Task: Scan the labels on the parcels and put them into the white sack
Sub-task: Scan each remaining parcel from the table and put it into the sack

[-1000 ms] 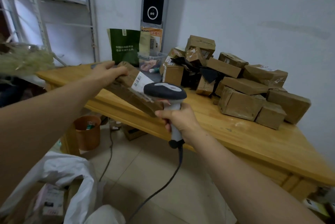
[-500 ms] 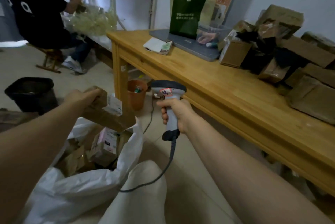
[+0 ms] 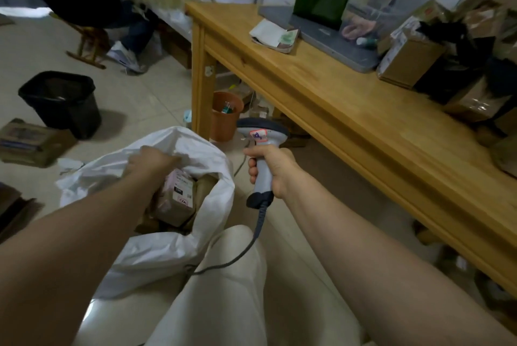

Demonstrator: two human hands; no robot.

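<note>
White sack (image 3: 167,253): open on the floor, near left, beside the wooden table (image 3: 349,127).
Parcels in sack (image 3: 179,200): brown boxes, one pink-labelled, lying inside.
Left hand (image 3: 152,159): in the sack's mouth; fingers hidden, so I cannot tell its grasp.
Right hand (image 3: 275,170): fingers wrapped round the scanner (image 3: 263,135) handle, right of the sack.
Parcels on table (image 3: 411,63): piled far right.

The white woven sack (image 3: 167,256) is sat on the floor at lower left, brown parcels (image 3: 179,200) packed inside, the left hand (image 3: 152,159) dipped into its mouth. The grey handheld scanner (image 3: 263,138) is held just right of it by the right hand (image 3: 277,169). The wooden table (image 3: 349,121) is placed further right (brown cardboard boxes (image 3: 411,63) piled on top), an orange plastic bucket (image 3: 223,119) tucked underneath.
</note>
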